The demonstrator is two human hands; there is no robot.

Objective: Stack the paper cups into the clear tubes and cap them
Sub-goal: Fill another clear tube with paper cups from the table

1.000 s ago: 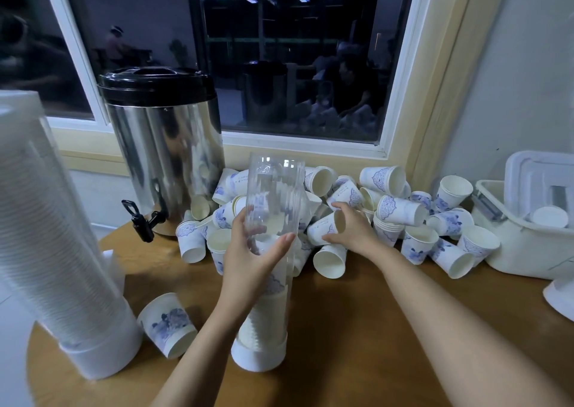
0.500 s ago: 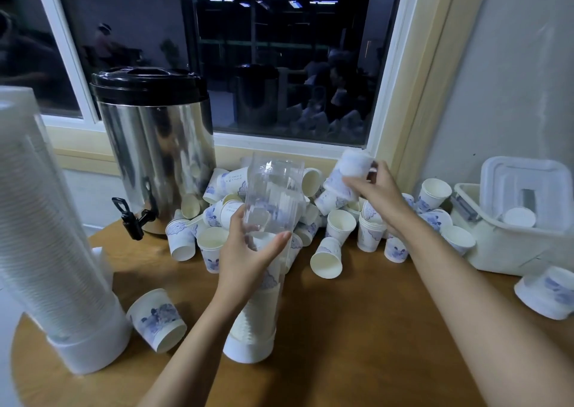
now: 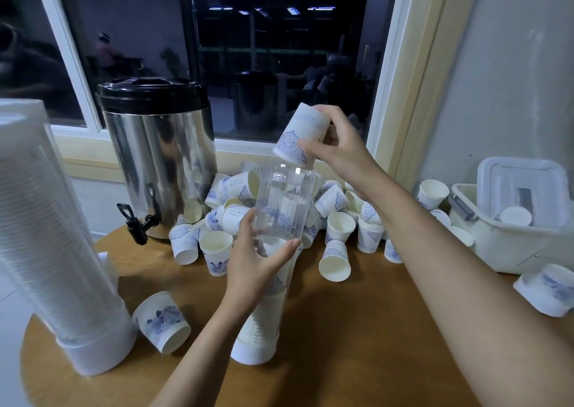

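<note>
A clear ribbed tube (image 3: 281, 207) stands upright on a white base cap (image 3: 251, 352) at the middle of the wooden table (image 3: 357, 344). Its lower half holds a stack of paper cups. My left hand (image 3: 257, 266) grips the tube around its middle. My right hand (image 3: 338, 148) holds a white paper cup with blue print (image 3: 299, 136) upside down, just above the tube's open top. A heap of loose paper cups (image 3: 337, 229) lies behind the tube.
A steel urn with a black lid (image 3: 158, 158) stands at the back left, its tap facing the table. A tall filled tube on a white cap (image 3: 52, 239) stands at the left edge. One loose cup (image 3: 161, 321) lies beside it. A white bin with lids (image 3: 515, 220) sits at the right.
My right hand picked a cup from the heap and lifted it up and left to just above the tube's mouth. My left hand kept its grip on the tube.
</note>
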